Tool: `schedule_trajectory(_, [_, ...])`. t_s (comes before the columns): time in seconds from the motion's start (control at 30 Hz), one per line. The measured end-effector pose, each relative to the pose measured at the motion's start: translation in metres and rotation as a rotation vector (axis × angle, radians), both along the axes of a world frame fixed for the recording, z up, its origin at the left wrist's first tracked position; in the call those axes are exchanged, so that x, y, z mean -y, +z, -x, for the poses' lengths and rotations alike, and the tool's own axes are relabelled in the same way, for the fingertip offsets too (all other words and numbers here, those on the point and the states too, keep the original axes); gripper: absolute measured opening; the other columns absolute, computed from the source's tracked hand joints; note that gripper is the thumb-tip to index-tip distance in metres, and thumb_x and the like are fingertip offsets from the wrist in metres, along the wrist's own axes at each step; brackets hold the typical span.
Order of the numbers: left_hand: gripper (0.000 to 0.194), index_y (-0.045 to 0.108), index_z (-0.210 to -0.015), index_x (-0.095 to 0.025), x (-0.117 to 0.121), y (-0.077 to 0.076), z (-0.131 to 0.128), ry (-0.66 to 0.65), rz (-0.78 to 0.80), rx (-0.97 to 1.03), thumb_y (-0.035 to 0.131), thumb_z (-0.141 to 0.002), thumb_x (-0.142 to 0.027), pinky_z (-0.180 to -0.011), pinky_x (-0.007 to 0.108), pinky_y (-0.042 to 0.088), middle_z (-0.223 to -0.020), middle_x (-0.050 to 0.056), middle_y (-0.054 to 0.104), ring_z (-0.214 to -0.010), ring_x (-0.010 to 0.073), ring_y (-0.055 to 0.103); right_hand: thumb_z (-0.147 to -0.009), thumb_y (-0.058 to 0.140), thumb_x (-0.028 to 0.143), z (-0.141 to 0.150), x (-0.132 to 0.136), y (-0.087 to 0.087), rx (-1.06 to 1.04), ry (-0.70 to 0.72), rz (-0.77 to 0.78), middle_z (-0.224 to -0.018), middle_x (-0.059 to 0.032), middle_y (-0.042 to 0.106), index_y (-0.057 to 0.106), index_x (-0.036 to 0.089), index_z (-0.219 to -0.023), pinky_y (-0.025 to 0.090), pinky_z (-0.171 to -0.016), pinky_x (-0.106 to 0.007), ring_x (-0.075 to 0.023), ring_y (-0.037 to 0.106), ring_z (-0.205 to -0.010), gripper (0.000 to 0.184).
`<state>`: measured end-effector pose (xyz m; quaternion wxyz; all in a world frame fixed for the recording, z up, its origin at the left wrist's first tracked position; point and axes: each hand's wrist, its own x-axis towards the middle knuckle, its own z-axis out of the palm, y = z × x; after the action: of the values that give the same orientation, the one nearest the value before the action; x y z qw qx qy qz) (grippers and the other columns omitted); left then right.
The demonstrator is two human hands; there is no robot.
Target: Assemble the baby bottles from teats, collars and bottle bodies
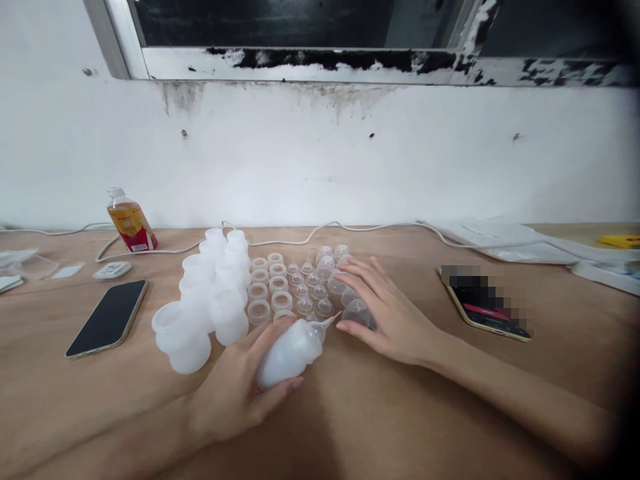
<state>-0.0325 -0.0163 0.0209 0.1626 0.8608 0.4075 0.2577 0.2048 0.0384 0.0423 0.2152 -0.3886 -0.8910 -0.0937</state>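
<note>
My left hand point(250, 383) is wrapped round a milky-white squeeze bottle point(289, 353), which is tilted with its top to the upper right. A clear tip point(327, 321) with a thin pointed end sticks out from the bottle's neck. My right hand point(383, 310) is spread over the nearest clear domed caps point(357, 313), fingers apart; whether it touches them is unclear. Several clear nipple-shaped pieces point(301, 291) stand in rows left of the caps. Beside these lie rows of translucent rings point(259, 311), then upright open white bottles point(183, 337) further left.
A dark phone point(107, 320) lies on the left of the wooden table, another phone point(485, 303) on the right. A drink bottle point(131, 223) and a small white digital device point(113, 269) stand at back left. A white cable point(295, 241) runs along the wall; plastic bags point(500, 241) lie back right.
</note>
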Motion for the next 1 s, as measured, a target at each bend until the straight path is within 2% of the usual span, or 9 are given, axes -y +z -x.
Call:
schedule_trajectory(0.1, [0.059,0.019,-0.125,-0.02,-0.004,-0.001,-0.011,0.024,0.008,-0.093,0.048,-0.075,-0.032,-0.071,0.034,0.047,-0.11,0.009,0.054,-0.09,0.0226,0.057,-0.079,0.042,0.044,0.023,0.013,0.008,-0.104,0.096,0.343,-0.087,-0.0072,0.06,0.045,0.018,-0.11,0.044,-0.062,-0.03,-0.0182,0.057,-0.075,0.041])
schedule_trajectory(0.17, [0.053,0.025,-0.119,-0.018,-0.008,-0.003,-0.016,0.043,0.011,-0.128,0.048,-0.074,-0.033,-0.064,0.033,0.047,-0.1,0.008,0.058,-0.08,0.0227,0.059,-0.08,0.039,0.045,0.034,0.017,0.007,-0.088,0.094,0.518,-0.064,-0.0009,0.057,0.055,0.018,-0.089,0.038,-0.049,-0.022,-0.0118,0.052,-0.054,0.033])
schedule_trajectory(0.23, [0.045,0.031,-0.112,-0.018,-0.011,-0.004,-0.017,0.031,0.032,-0.123,0.048,-0.074,-0.034,-0.062,0.031,0.046,-0.094,0.007,0.059,-0.077,0.0215,0.059,-0.081,0.037,0.046,0.04,0.016,0.003,-0.099,0.096,0.563,-0.057,0.0013,0.053,0.056,0.017,-0.078,0.035,-0.047,-0.02,-0.0092,0.047,-0.05,0.035])
schedule_trajectory(0.4, [0.044,0.034,-0.109,-0.017,-0.016,0.001,-0.013,-0.012,0.069,-0.088,0.05,-0.073,-0.037,-0.062,0.029,0.044,-0.088,0.005,0.059,-0.075,0.0197,0.058,-0.08,0.039,0.046,0.036,0.01,-0.008,-0.132,0.197,0.392,-0.067,0.0003,0.055,0.053,0.016,-0.089,0.039,-0.051,-0.02,-0.0089,0.048,-0.055,0.034])
schedule_trajectory(0.63, [0.042,0.038,-0.106,-0.018,-0.013,0.005,-0.013,-0.119,0.146,0.015,0.051,-0.073,-0.04,-0.058,0.025,0.042,-0.082,0.003,0.059,-0.064,0.0151,0.056,-0.08,0.044,0.039,0.026,0.008,0.0,0.007,0.619,-0.186,-0.088,-0.0095,0.057,0.057,0.015,-0.094,0.047,-0.065,-0.027,-0.0157,0.055,-0.078,0.03])
schedule_trajectory(0.77, [0.04,0.039,-0.106,-0.017,-0.016,0.001,-0.013,-0.044,0.154,0.067,0.048,-0.075,-0.041,-0.059,0.026,0.042,-0.082,0.003,0.059,-0.068,0.016,0.056,-0.076,0.045,0.044,0.029,0.037,-0.002,-0.152,0.755,-0.048,-0.059,-0.0016,0.055,0.058,0.023,-0.069,0.049,-0.059,-0.026,-0.0138,0.056,-0.061,0.026])
schedule_trajectory(0.83, [0.039,0.039,-0.107,-0.017,-0.018,-0.001,-0.011,0.012,0.136,0.094,0.047,-0.076,-0.04,-0.063,0.027,0.043,-0.086,0.004,0.059,-0.073,0.0169,0.056,-0.079,0.042,0.035,0.033,0.049,-0.002,-0.236,0.75,0.055,-0.049,0.0021,0.048,0.055,0.026,-0.061,0.047,-0.052,-0.022,-0.0104,0.051,-0.048,0.025])
schedule_trajectory(0.9, [0.041,0.037,-0.108,-0.017,-0.02,0.0,-0.011,0.014,0.135,0.083,0.047,-0.076,-0.04,-0.065,0.028,0.042,-0.086,0.004,0.059,-0.073,0.0172,0.056,-0.08,0.041,0.028,0.035,0.05,0.004,-0.288,0.681,0.023,-0.061,-0.0001,0.055,0.056,0.025,-0.072,0.048,-0.059,-0.024,-0.012,0.055,-0.06,0.017])
schedule_trajectory(1.0, [0.041,0.036,-0.108,-0.017,-0.019,0.002,-0.011,0.028,0.153,0.043,0.047,-0.076,-0.041,-0.062,0.028,0.042,-0.083,0.003,0.059,-0.069,0.0172,0.055,-0.08,0.043,0.03,0.037,0.035,0.012,-0.358,0.257,0.061,-0.098,-0.0101,0.055,0.051,0.017,-0.1,0.044,-0.076,-0.035,-0.0188,0.052,-0.091,0.025])
